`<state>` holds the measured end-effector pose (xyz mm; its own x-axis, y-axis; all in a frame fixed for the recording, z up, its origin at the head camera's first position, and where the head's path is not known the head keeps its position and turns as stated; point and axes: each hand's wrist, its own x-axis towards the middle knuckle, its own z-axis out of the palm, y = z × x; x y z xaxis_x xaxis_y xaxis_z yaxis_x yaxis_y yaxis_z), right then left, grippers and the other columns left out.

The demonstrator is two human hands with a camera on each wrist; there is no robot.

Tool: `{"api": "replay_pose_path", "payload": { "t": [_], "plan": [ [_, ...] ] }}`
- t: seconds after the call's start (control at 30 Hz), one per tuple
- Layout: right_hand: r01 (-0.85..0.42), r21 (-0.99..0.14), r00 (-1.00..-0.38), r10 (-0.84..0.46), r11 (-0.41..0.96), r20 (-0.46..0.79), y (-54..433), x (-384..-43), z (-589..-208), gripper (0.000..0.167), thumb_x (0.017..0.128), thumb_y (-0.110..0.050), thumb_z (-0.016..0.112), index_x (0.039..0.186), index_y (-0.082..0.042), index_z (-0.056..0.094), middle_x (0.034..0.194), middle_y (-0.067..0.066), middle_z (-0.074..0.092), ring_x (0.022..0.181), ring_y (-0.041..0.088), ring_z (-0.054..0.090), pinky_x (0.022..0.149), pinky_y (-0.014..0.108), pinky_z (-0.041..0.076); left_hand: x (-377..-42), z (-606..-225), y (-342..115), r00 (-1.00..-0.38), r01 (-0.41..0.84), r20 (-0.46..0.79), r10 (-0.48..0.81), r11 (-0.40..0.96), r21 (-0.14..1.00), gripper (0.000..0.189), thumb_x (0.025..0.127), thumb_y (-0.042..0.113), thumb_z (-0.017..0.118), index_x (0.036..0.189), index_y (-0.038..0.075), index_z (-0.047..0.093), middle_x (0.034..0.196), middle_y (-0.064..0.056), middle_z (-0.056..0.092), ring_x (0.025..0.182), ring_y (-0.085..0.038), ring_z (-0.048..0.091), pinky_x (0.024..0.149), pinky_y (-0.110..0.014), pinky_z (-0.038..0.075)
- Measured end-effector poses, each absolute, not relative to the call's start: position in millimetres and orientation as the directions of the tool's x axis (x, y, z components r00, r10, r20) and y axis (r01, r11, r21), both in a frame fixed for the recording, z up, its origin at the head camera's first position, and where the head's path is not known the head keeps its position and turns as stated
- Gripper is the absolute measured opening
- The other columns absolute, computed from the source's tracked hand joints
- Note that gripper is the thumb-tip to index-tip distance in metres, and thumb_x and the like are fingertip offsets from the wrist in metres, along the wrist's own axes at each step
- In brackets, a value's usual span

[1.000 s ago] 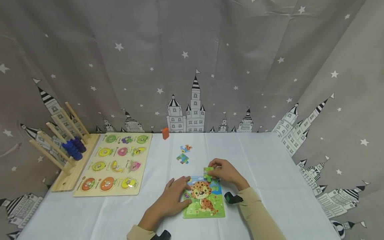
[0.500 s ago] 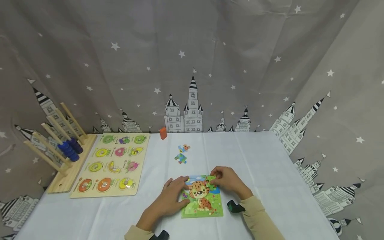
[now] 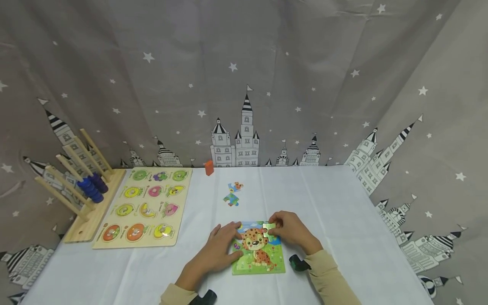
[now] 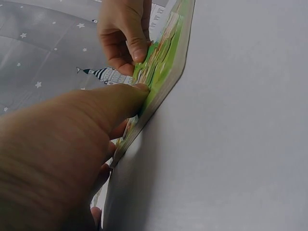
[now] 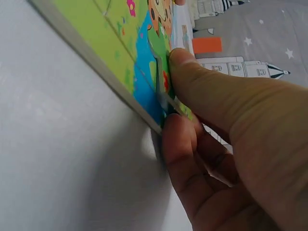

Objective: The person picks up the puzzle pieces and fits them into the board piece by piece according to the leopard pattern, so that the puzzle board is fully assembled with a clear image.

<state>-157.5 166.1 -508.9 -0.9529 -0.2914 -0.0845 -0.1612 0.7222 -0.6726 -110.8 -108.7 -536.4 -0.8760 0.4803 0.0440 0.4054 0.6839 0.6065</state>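
A jigsaw puzzle [image 3: 251, 267] with a cartoon leopard on a green and blue scene lies flat on the white table. My left hand [image 3: 218, 250] rests along its left side, thumb on the picture and fingertips near the upper left corner. At the upper right, my right hand [image 3: 290, 231] pinches a green puzzle piece [image 3: 267, 228] between thumb and fingers. In the right wrist view, that piece [image 5: 162, 60] sits tilted over the board, one side raised. Two loose puzzle pieces, one mostly green and blue [image 3: 231, 199] and one with an orange figure [image 3: 235, 187], lie beyond the board.
To the left lies a wooden fruit peg puzzle [image 3: 179, 220], beside a wooden stand [image 3: 74, 233] with upright pegs and blue and purple rings. A small orange block [image 3: 209, 167] stands at the table's back edge, before a grey curtain [image 3: 305, 63] with castles.
My right hand has lowered the green piece from above the board's top edge onto its upper right area, then tilted it. My left hand stays in place on the board.
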Motion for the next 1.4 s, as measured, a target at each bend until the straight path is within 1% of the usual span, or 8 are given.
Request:
{"api": "replay_pose_path", "payload": {
  "t": [0.23, 0.4, 0.53, 0.77, 0.97, 1.1, 1.2, 1.4],
  "plan": [
    [-0.182, -0.637, -0.952, -0.297, 0.749, -0.077, 163, -155, -510, 0.013, 0.084, -0.015, 0.084, 0.089, -0.012, 0.072, 0.081, -0.003, 0.058, 0.072, 0.011, 0.051, 0.062, 0.022, 0.044, -111, -537, -108, -0.873, 0.402, 0.038, 0.485, 0.675, 0.618, 0.031, 0.089, 0.036, 0.076, 0.112, 0.025, 0.058, 0.159, -0.005, 0.047, 0.152, -0.032, 0.036, 0.125, -0.065, 0.014],
    [-0.19, -0.638, -0.951, -0.301, 0.746, -0.069, 163, -156, -511, 0.013, 0.085, -0.014, 0.083, 0.088, -0.012, 0.071, 0.081, -0.003, 0.057, 0.072, 0.012, 0.051, 0.062, 0.022, 0.043, -112, -536, -109, -0.872, 0.414, 0.051, 0.487, 0.678, 0.608, 0.03, 0.09, 0.036, 0.075, 0.112, 0.025, 0.058, 0.158, -0.005, 0.047, 0.152, -0.032, 0.037, 0.125, -0.065, 0.015],
    [-0.188, -0.645, -0.952, -0.3, 0.741, -0.067, 164, -158, -512, 0.014, 0.084, -0.015, 0.084, 0.088, -0.013, 0.07, 0.08, -0.003, 0.057, 0.072, 0.011, 0.051, 0.062, 0.022, 0.043, -113, -535, -109, -0.87, 0.423, 0.054, 0.49, 0.684, 0.594, 0.035, 0.09, 0.037, 0.074, 0.118, 0.023, 0.058, 0.159, -0.005, 0.047, 0.152, -0.032, 0.037, 0.125, -0.064, 0.017],
    [-0.192, -0.669, -0.949, -0.309, 0.718, -0.06, 168, -158, -512, 0.016, 0.084, -0.018, 0.085, 0.088, -0.014, 0.07, 0.079, -0.004, 0.058, 0.07, 0.011, 0.051, 0.063, 0.023, 0.043, -112, -531, -111, -0.868, 0.423, 0.049, 0.494, 0.684, 0.594, 0.06, 0.09, 0.042, 0.074, 0.14, 0.014, 0.055, 0.16, -0.009, 0.045, 0.151, -0.033, 0.037, 0.125, -0.062, 0.02],
    [-0.21, -0.675, -0.935, -0.348, 0.707, -0.073, 175, -165, -511, 0.015, 0.086, -0.024, 0.083, 0.09, -0.017, 0.07, 0.08, -0.006, 0.061, 0.072, 0.009, 0.054, 0.065, 0.022, 0.046, -112, -531, -116, -0.873, 0.389, 0.006, 0.487, 0.69, 0.61, 0.09, 0.084, 0.055, 0.076, 0.155, 0.011, 0.042, 0.164, -0.009, 0.038, 0.153, -0.034, 0.034, 0.126, -0.057, 0.024],
    [-0.182, -0.717, -0.929, -0.356, 0.673, -0.098, 174, -181, -506, 0.015, 0.089, -0.025, 0.08, 0.095, -0.015, 0.07, 0.084, -0.004, 0.066, 0.076, 0.01, 0.059, 0.069, 0.023, 0.049, -114, -532, -120, -0.867, 0.384, -0.022, 0.497, 0.697, 0.605, 0.108, 0.075, 0.067, 0.078, 0.159, 0.013, 0.036, 0.167, -0.007, 0.033, 0.155, -0.033, 0.029, 0.126, -0.056, 0.024],
    [-0.159, -0.743, -0.925, -0.361, 0.65, -0.118, 167, -198, -503, 0.018, 0.091, -0.026, 0.079, 0.101, -0.014, 0.071, 0.089, -0.002, 0.068, 0.081, 0.011, 0.061, 0.074, 0.026, 0.052, -116, -532, -123, -0.861, 0.382, -0.039, 0.506, 0.697, 0.607, 0.118, 0.069, 0.071, 0.08, 0.16, 0.012, 0.034, 0.168, -0.007, 0.03, 0.156, -0.033, 0.027, 0.126, -0.057, 0.023],
    [-0.169, -0.746, -0.901, -0.407, 0.644, -0.147, 139, -231, -504, 0.033, 0.09, -0.029, 0.08, 0.118, -0.013, 0.071, 0.104, 0.0, 0.072, 0.094, 0.01, 0.065, 0.09, 0.032, 0.056, -117, -532, -127, -0.854, 0.38, -0.064, 0.517, 0.703, 0.601, 0.123, 0.066, 0.073, 0.081, 0.16, 0.011, 0.032, 0.169, -0.007, 0.028, 0.157, -0.034, 0.024, 0.126, -0.058, 0.022]
  ]
}}
